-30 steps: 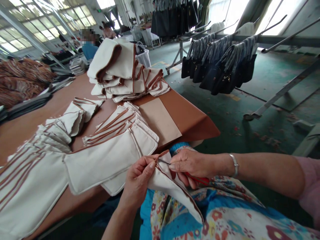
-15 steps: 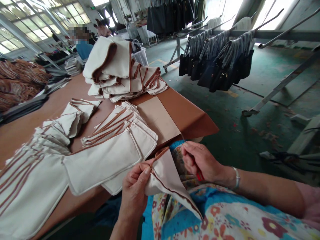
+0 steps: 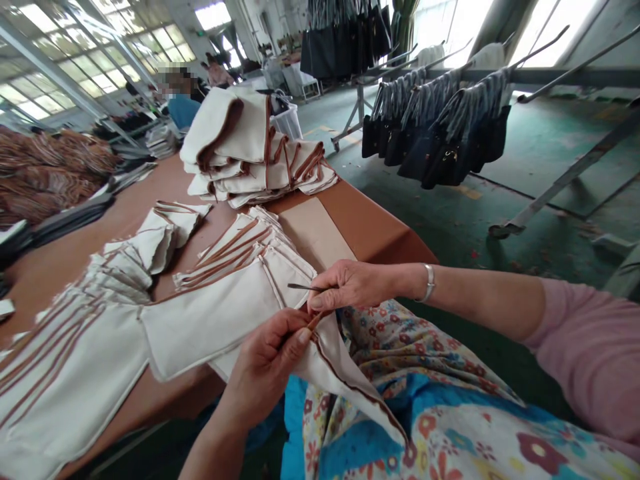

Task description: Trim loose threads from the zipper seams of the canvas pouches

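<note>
My left hand [image 3: 273, 353] is closed on the edge of a white fabric pouch piece [image 3: 345, 373] trimmed with brown binding. The piece hangs down over my lap toward the right. Close against it, my right hand [image 3: 345, 287] is closed around a thin dark metal tool [image 3: 299, 287], its slim tip pointing left past my fingers. The tool's handle is hidden in the palm. My right fingertips meet the brown binding [image 3: 315, 320] beside my left thumb; whether they also pinch it I cannot tell.
White pouches with brown edges [image 3: 215, 320] lie overlapped on the brown table [image 3: 380, 233], with a taller stack [image 3: 235, 147] behind. A flat tan board [image 3: 315, 227] rests near the table edge. Dark handbags [image 3: 440, 147] hang on a wheeled rack at right. A person in blue [image 3: 183, 110] is farther back.
My right hand has moved left and slightly up to meet my left hand at the pouch's binding. The tool's tip now points left. The left hand keeps its hold.
</note>
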Demonstrator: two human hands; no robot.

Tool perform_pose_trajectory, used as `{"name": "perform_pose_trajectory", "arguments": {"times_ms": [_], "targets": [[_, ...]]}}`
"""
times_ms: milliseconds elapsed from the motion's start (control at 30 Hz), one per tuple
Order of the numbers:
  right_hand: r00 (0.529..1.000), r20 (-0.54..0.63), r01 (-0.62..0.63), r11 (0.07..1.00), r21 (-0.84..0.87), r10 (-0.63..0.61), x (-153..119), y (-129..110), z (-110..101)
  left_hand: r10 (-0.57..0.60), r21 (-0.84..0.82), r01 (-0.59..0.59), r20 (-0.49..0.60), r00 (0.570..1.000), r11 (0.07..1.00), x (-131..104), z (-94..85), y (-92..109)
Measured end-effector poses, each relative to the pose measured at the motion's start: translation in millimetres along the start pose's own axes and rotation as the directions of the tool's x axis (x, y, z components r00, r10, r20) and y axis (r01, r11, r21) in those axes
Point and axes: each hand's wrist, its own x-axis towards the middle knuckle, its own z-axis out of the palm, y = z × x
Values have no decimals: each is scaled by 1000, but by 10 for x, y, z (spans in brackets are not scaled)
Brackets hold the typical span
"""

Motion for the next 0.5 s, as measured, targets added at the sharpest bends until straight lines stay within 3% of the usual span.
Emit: {"name": "perform_pose_trajectory", "arguments": {"times_ms": [100,167,333,500], "targets": [[988,115,-113,992,50,107,18,4,-34,9,150,-11,15,1000,989,21,-52,106],[985,144,-109,992,65,99,12,15,-32,7,202,-12,24,1000,979,46,-70,131],[996,31,78,997,5,-78,2,92,11,-15,270,-1,57,998,963,135,-50,106],[1000,-14,23,997,-77,-24,-4,133,-76,-57,240,54,4,998,969,250,0,63]]}}
